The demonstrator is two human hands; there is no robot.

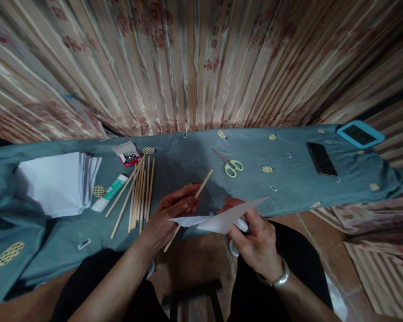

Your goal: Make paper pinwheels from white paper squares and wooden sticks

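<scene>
Over the table's near edge, my left hand point(166, 214) is closed around a thin wooden stick point(204, 184), which slants up to the right. A folded piece of white paper point(226, 219) is pinched in the fingers of my right hand point(255, 235). Its left corner reaches across to my left hand; whether it touches the stick I cannot tell. Several more wooden sticks point(139, 197) lie in a loose bundle left of my left hand. Beyond my hands rest scissors with light green handles point(233, 167).
On the left are a stack of white paper point(53, 183), a glue stick point(110, 192) and a small open box of metal pins or clips point(129, 156). A black phone point(321, 158) and a blue-framed tablet point(361, 134) lie right. Curtains point(188, 67) hang behind the cloth-covered table point(289, 192).
</scene>
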